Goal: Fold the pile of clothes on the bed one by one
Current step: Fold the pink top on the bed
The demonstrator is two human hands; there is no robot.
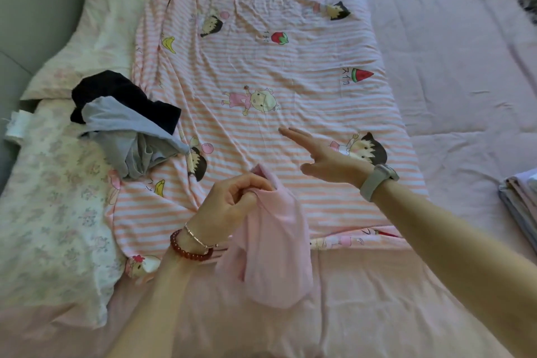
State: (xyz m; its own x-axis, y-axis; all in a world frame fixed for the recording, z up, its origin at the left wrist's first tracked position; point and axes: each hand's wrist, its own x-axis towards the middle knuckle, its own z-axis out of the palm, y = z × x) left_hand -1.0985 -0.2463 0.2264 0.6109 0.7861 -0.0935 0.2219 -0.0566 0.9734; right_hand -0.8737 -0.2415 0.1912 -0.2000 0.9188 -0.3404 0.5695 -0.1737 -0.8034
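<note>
Pinched at its top edge by the left hand [232,201], fingers curled round the cloth, and hanging limp above the near edge of the bed: the pink garment [273,244]; held out flat over the striped cartoon sheet [290,73], fingers straight and holding nothing, a watch [376,180] at the wrist: the right hand [325,160]; heaped at the left of the sheet, beside the floral pillow [52,183], well apart from both hands: the rest of the pile, a dark garment [116,93] under a grey garment [130,140]; stacked at the far right edge of the bed: folded cloth [520,198], only partly in view.

Likely the opening of one fold, with two pieces or more yet to go; best done by laying the pink garment down on the bare striped area ahead, not on the pile; best to find a second corner or shoulder with the free right hand before lowering, so as to spread the cloth flat rather than drop it bunched; then smooth outward from the middle with a flat palm, since thin fabric of this kind probably creases and slides easily; keep edges matched before each fold; shape of the garment impossible to tell while hanging.
</note>
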